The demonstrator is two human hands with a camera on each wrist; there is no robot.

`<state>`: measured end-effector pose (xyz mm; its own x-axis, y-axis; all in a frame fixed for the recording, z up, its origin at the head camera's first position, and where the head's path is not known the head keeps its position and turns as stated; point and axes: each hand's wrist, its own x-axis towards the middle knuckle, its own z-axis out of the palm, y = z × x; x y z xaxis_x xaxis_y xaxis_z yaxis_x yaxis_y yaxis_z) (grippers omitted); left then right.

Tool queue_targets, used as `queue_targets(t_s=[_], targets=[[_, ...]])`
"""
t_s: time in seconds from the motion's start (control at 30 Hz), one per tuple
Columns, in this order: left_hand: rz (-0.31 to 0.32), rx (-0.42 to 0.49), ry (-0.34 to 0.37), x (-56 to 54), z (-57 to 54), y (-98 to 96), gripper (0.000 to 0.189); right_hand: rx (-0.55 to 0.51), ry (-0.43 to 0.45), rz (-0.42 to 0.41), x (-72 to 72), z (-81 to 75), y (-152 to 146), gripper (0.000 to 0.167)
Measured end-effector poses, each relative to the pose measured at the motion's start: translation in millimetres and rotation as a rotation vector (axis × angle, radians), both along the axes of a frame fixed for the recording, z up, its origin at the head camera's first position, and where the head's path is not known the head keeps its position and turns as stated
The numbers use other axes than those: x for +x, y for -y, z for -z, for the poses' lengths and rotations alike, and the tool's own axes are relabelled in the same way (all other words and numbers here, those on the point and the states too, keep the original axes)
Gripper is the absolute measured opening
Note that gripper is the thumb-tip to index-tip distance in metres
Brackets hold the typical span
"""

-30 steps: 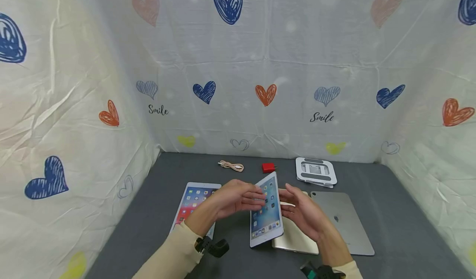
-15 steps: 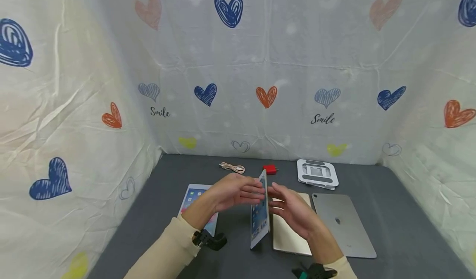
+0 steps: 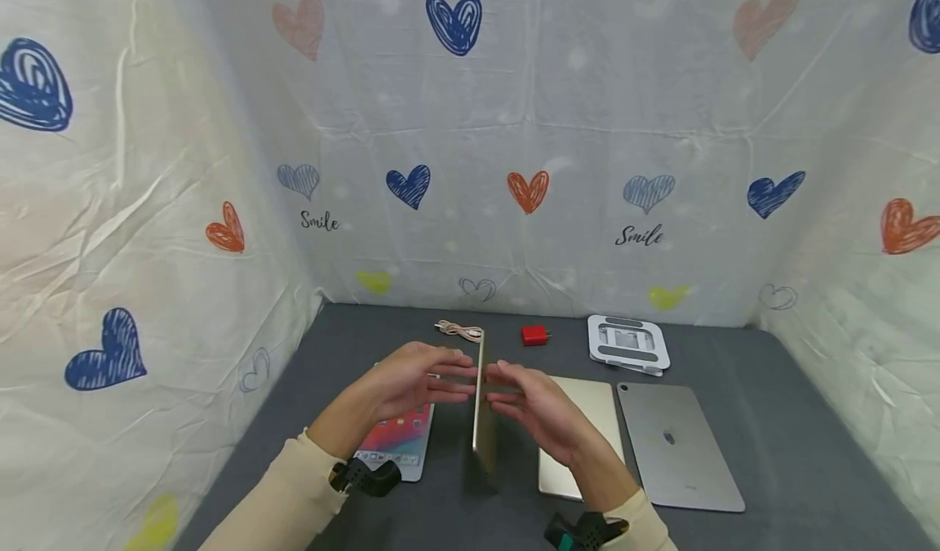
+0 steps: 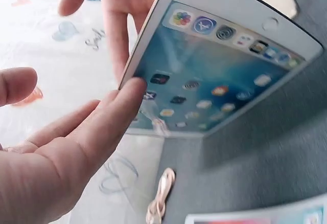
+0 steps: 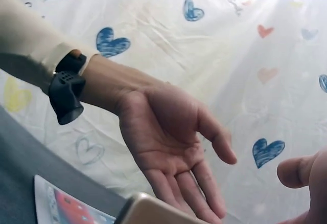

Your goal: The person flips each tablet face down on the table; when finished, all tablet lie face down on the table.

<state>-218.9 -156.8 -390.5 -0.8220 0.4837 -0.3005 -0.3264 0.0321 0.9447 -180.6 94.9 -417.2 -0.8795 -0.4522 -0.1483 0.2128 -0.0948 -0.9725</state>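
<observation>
A white-fronted, gold-backed tablet (image 3: 485, 433) stands on edge between my two hands, almost edge-on in the head view. Its lit screen (image 4: 204, 86), with rows of app icons, faces my left hand (image 3: 402, 381). Straight fingers of that hand touch the screen side near the long edge. From the other side, the extended fingers of my right hand (image 3: 542, 412) lie against the gold back. Partly behind my left hand, a second tablet (image 3: 404, 441) lies with its screen lit red and blue. A gold tablet (image 3: 587, 404) lies face down beside my right hand.
Farther right, a grey tablet (image 3: 679, 445) lies face down. Along the back of the dark table (image 3: 778, 420) are a coiled cable (image 3: 463, 331), a red charger plug (image 3: 535, 335) and a folded white-grey stand (image 3: 627, 344). A heart-printed curtain (image 3: 573, 126) encloses the sides and back.
Both hands have carried the upright tablet leftward, away from the gold one. It has turned from showing its screen to nearly edge-on, with a strip of its back visible.
</observation>
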Motion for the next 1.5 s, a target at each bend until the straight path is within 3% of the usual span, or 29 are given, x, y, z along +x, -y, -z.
queue_targets(t_s=[0.17, 0.43, 0.67, 1.07, 1.3, 1.5], targets=[[-0.029, -0.017, 0.002, 1.6, 5.1, 16.7, 0.051, -0.016, 0.040, 0.011, -0.6, 11.8, -2.1, 0.075], [-0.093, -0.029, 0.046, 4.9, 17.3, 30.7, 0.052, 0.025, 0.133, 0.040, -0.4, 45.3, -20.4, 0.074], [-0.090, -0.065, 0.072, 1.6, 35.5, 37.4, 0.044, 0.016, 0.192, 0.072, 3.4, 62.5, -32.8, 0.075], [-0.102, -0.070, 0.147, -3.9, 71.3, 32.3, 0.050, 0.047, 0.172, 0.052, 5.7, 67.1, -40.3, 0.079], [-0.121, -0.109, 0.180, -8.3, 73.9, 19.5, 0.054, 0.071, 0.166, 0.108, 6.0, 64.1, -44.9, 0.076], [-0.062, -0.169, 0.143, -8.3, 74.1, 13.3, 0.050, 0.082, 0.180, 0.117, 5.3, 61.4, -46.1, 0.074]])
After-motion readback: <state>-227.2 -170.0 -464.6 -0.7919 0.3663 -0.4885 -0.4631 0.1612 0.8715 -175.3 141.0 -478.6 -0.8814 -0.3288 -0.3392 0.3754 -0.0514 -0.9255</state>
